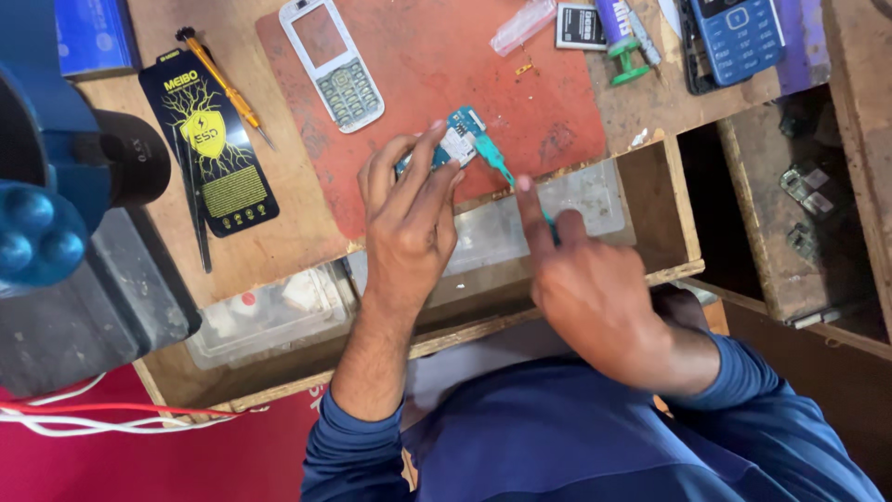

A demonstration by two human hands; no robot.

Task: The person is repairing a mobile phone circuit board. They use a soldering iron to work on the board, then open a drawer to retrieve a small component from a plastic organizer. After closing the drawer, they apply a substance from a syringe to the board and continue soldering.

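The left hand (409, 223) presses its fingers together on a small blue-green circuit board (460, 139), pinning it to the red work mat (446, 65) just inside the mat's near edge. The right hand (595, 288) is pinched around a teal-handled tool (502, 172), whose tip meets the board's right side; most of the handle is lost inside that fist, so its length cannot be judged. Immediately below the grip the mat ends at a worn wooden lip, and past it lies an open drawer with clear plastic trays (557, 209), leaving little flat room toward the person. Beyond the grip the mat is mostly bare up to a white phone front cover (334, 65), up and to the left of the board. Further left lie a black card (212, 144) and an orange-handled screwdriver (223, 84). Up and to the right, well apart, sit a blue keypad phone (739, 37), cut by the frame's top edge, and a battery (581, 26). The fingers hide the board's left end. A dark blue device (65, 186) at far left is blurred and cropped.
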